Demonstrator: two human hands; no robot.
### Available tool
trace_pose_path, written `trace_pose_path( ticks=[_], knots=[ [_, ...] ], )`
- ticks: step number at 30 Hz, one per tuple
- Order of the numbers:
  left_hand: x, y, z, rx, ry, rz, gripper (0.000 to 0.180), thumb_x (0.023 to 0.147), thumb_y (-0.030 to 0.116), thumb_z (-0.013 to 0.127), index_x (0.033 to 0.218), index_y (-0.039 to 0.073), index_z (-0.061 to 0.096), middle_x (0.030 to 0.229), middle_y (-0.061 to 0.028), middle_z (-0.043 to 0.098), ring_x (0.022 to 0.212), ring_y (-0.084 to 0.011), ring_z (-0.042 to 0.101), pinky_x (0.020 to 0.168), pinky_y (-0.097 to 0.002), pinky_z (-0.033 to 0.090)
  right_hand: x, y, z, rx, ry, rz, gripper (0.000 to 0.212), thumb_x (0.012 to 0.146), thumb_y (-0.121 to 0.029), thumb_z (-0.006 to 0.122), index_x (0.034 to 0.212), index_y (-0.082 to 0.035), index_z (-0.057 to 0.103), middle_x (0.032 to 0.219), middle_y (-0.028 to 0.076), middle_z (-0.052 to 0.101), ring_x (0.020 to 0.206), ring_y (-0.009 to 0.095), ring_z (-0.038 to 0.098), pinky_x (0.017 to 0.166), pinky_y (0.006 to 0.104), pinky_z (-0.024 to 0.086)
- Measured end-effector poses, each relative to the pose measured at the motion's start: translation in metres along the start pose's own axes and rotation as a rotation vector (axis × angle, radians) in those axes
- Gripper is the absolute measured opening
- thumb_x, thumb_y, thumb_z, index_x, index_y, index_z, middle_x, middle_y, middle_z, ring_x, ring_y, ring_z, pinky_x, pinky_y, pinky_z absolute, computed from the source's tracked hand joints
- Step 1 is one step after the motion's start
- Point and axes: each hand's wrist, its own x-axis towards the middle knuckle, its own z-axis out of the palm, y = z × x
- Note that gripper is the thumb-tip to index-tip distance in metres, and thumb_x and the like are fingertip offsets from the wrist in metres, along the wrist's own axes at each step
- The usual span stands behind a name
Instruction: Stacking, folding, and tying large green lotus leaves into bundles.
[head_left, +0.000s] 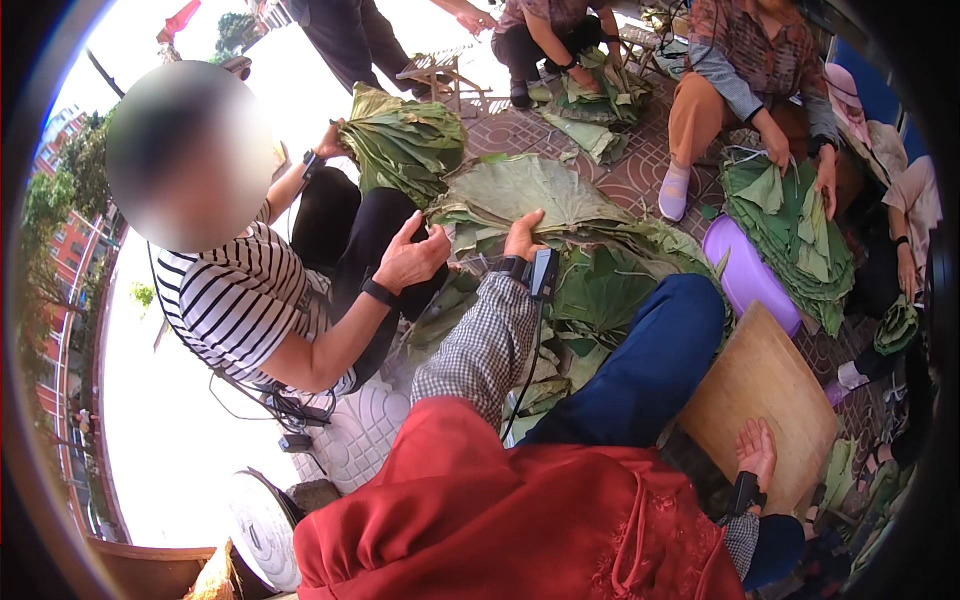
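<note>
My left hand, in a checked sleeve with a band and small device at the wrist, grips the near edge of a stack of large lotus leaves, thumb on top. The leaves are flat, dull green and partly dried. Well apart from it, my right hand is open with its palm up and fingers stretched, against a light wooden board beside my right knee. More green leaves lie beneath the stack, between my legs.
On the left a person in a striped shirt holds a folded leaf bundle, their other hand near my stack. A purple basin stands right of my knee. Beyond, seated people handle leaf piles. A round white lid is lower left.
</note>
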Motion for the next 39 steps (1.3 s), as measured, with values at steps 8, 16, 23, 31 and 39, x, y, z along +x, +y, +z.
trace_pose_path(
  ticks=[8, 16, 23, 31, 39],
  knots=[
    [-0.005, 0.014, 0.015, -0.130, -0.063, -0.017, 0.024, 0.086, 0.014, 0.063, 0.105, 0.002, 0.056, 0.099, -0.0130, 0.063, 0.085, -0.0305, 0.062, 0.076, -0.0483, 0.052, -0.004, -0.009, 0.006, -0.024, 0.008, 0.015, 0.054, 0.094, -0.037, 0.053, 0.139, -0.009, 0.043, 0.138, 0.014, 0.047, 0.113, 0.022, 0.052, 0.090, 0.0309, 0.043],
    [-0.003, 0.048, 0.019, -0.021, -0.054, -0.031, 0.032, 0.094, 0.034, 0.054, 0.104, 0.003, 0.059, 0.093, -0.0147, 0.067, 0.068, -0.0327, 0.063, 0.063, -0.0432, 0.054, 0.000, -0.010, 0.001, -0.012, 0.007, 0.002, 0.055, 0.091, -0.036, 0.058, 0.137, -0.008, 0.045, 0.132, 0.015, 0.052, 0.106, 0.023, 0.055, 0.087, 0.0328, 0.045],
    [0.018, 0.071, 0.018, -0.002, 0.019, 0.095, 0.028, 0.091, 0.025, 0.056, 0.104, 0.000, 0.059, 0.097, -0.0172, 0.068, 0.081, -0.0325, 0.067, 0.078, -0.0435, 0.056, -0.006, -0.014, 0.005, -0.050, 0.085, -0.040, 0.049, 0.091, -0.031, 0.059, 0.132, -0.006, 0.049, 0.121, 0.016, 0.058, 0.096, 0.023, 0.060, 0.076, 0.0325, 0.049],
    [0.007, 0.078, 0.044, -0.361, -0.044, 0.224, 0.049, 0.088, 0.038, 0.060, 0.119, 0.001, 0.052, 0.121, -0.0170, 0.057, 0.116, -0.0375, 0.052, 0.102, -0.0549, 0.039, -0.021, -0.065, 0.010, -0.160, -0.056, -0.191, 0.044, 0.093, -0.027, 0.057, 0.131, -0.004, 0.050, 0.113, 0.014, 0.062, 0.090, 0.020, 0.062, 0.077, 0.0309, 0.050],
    [-0.065, 0.086, 0.093, -0.215, -0.284, 0.358, 0.070, 0.086, 0.037, 0.067, 0.135, -0.002, 0.036, 0.143, -0.0170, 0.038, 0.131, -0.0362, 0.039, 0.109, -0.0497, 0.035, -0.024, -0.147, -0.054, -0.210, -0.017, -0.416, 0.044, 0.095, -0.028, 0.057, 0.130, -0.003, 0.050, 0.110, 0.011, 0.063, 0.090, 0.015, 0.061, 0.077, 0.0273, 0.049]
  ],
)
